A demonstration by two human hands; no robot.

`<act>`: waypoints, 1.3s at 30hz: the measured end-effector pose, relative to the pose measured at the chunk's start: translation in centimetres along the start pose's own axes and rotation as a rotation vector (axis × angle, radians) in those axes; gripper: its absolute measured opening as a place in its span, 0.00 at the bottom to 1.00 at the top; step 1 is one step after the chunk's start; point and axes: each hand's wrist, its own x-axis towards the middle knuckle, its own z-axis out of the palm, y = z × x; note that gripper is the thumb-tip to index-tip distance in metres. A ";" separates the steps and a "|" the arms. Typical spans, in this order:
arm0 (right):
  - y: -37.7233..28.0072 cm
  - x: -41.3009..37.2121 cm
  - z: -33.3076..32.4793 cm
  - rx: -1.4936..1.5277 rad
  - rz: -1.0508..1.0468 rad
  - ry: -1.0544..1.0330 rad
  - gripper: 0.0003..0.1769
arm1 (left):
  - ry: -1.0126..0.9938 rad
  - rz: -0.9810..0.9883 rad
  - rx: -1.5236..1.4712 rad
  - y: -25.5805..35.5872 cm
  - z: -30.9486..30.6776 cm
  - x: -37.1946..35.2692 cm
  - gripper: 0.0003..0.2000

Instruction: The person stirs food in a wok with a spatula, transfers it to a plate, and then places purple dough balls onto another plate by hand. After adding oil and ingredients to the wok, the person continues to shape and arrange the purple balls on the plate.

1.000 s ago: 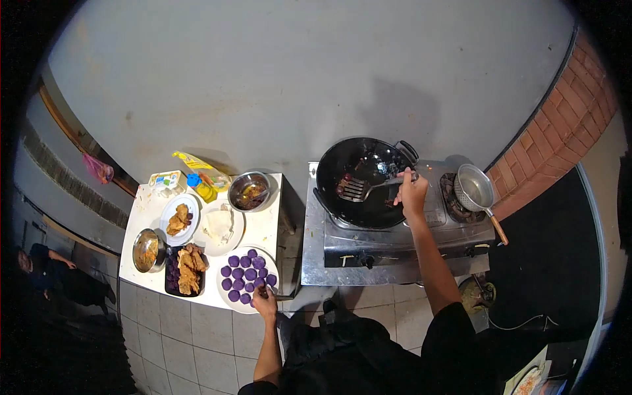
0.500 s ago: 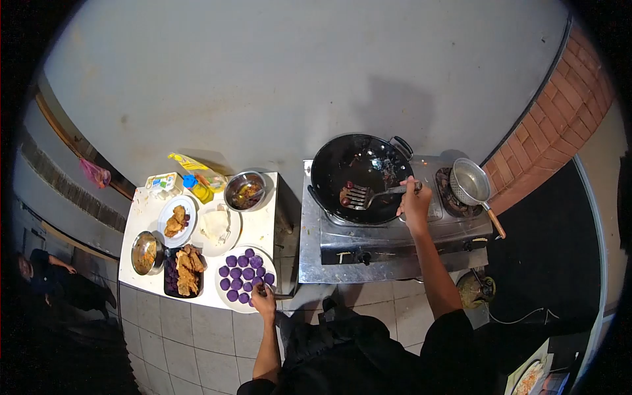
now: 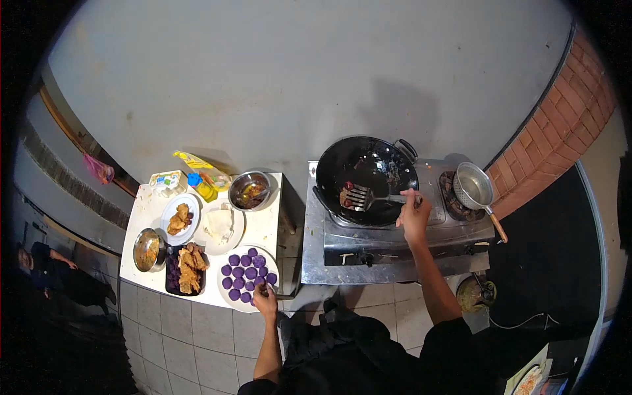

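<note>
Right hand (image 3: pixel 413 220) has shifted toward the near side of the wok (image 3: pixel 342 164), grip wrapped around a spatula (image 3: pixel 380 199) inside it; a sharp flick could throw scraps (image 3: pixel 347 185) out. Left of the wok, the left hand (image 3: pixel 266 303) meets a plate (image 3: pixel 226 296), its grip hard to tell

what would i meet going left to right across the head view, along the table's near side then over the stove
Metal bowl, black tray, plate of purple balls, black wok, pot with wooden handle.
</note>
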 end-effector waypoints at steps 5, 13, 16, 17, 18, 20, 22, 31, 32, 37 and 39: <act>1.0 -1.9 -0.9 0.000 0.007 0.039 0.20 | -0.006 -0.026 -0.014 -0.2 0.2 0.0 0.11; 1.1 -4.4 -1.7 0.004 -0.009 0.066 0.18 | -0.014 0.005 0.023 2.5 -0.5 -0.4 0.12; 1.6 -4.4 -2.0 0.005 -0.020 0.066 0.18 | -0.018 -0.008 0.014 2.8 -0.5 -0.4 0.12; 1.6 -4.4 -2.0 -0.004 -0.025 0.065 0.18 | -0.021 -0.016 0.006 2.8 -0.4 -0.3 0.12; 1.5 -4.4 -1.9 -0.014 -0.029 0.063 0.18 | -0.017 -0.011 0.007 2.5 -0.3 -0.2 0.12; 0.9 -4.7 -1.8 -0.031 -0.006 0.076 0.17 | -0.010 0.000 0.012 2.0 -0.1 -0.2 0.12; 0.6 -4.7 -1.6 -0.056 -0.003 0.089 0.16 | -0.025 -0.024 -0.005 1.8 0.0 -0.2 0.12; 0.0 -3.3 -0.2 -0.053 -0.039 0.056 0.17 | -0.030 0.027 -0.014 0.8 0.2 -0.2 0.11; 0.1 -3.3 -0.1 -0.045 -0.038 0.050 0.17 | -0.019 0.049 -0.002 1.3 0.0 -0.2 0.11; 0.8 -3.7 -0.4 0.014 -0.008 0.050 0.16 | -0.002 0.013 -0.025 2.7 -0.4 -0.4 0.10; 1.0 -3.9 -0.7 0.028 -0.035 0.057 0.16 | 0.003 0.015 -0.020 2.4 -0.3 -0.5 0.10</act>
